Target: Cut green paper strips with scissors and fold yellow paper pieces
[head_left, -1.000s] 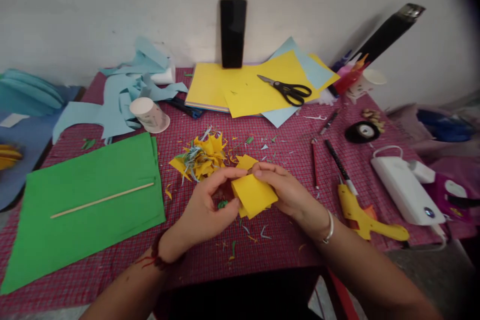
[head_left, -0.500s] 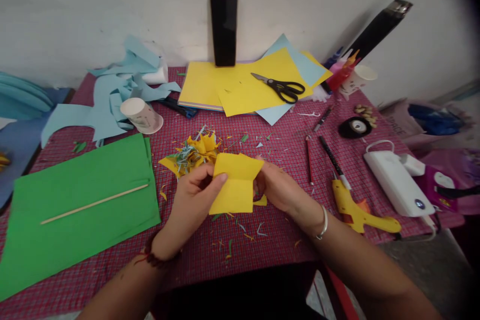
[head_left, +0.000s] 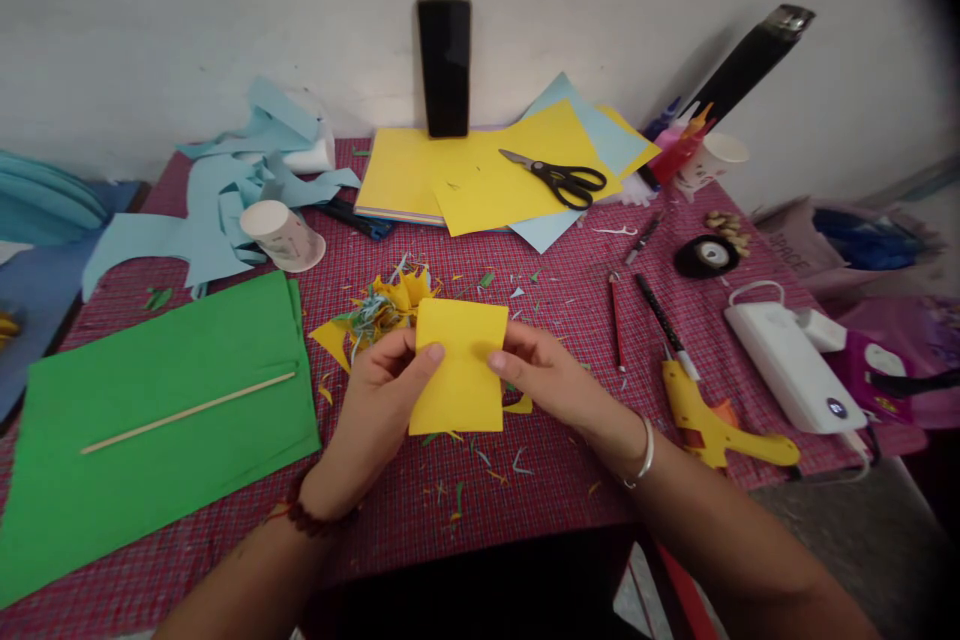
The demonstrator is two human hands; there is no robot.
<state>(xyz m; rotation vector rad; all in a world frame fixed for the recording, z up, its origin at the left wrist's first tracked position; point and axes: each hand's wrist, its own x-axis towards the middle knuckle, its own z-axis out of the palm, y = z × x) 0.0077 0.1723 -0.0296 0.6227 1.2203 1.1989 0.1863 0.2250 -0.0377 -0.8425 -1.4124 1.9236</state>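
Between my hands is a small rectangle of yellow paper (head_left: 459, 390), held upright above the table. My left hand (head_left: 386, 385) pinches its left edge, thumb in front and fingers behind. On the opposite edge, my right hand (head_left: 544, 370) grips it the same way, with its fingertips partly hidden by the sheet. Just behind the paper and my left hand lies a heap of yellow, green and pale blue paper scraps (head_left: 379, 310). Small clippings are scattered on the checked tablecloth (head_left: 555, 480) around and below the sheet.
Green sheets (head_left: 165, 480) with a thin wooden stick (head_left: 187, 413) lie left. Black-handled scissors (head_left: 562, 182) rest on yellow paper at the back, beside a phone (head_left: 444, 70) against the wall. A paper cup (head_left: 283, 235) tilts behind. Right are a yellow glue gun (head_left: 712, 425) and white power bank (head_left: 791, 370).
The yellow paper's upper right part, which stuck out at a slant, now lies flat with the rest. My right thumb has come round onto the front of the sheet.
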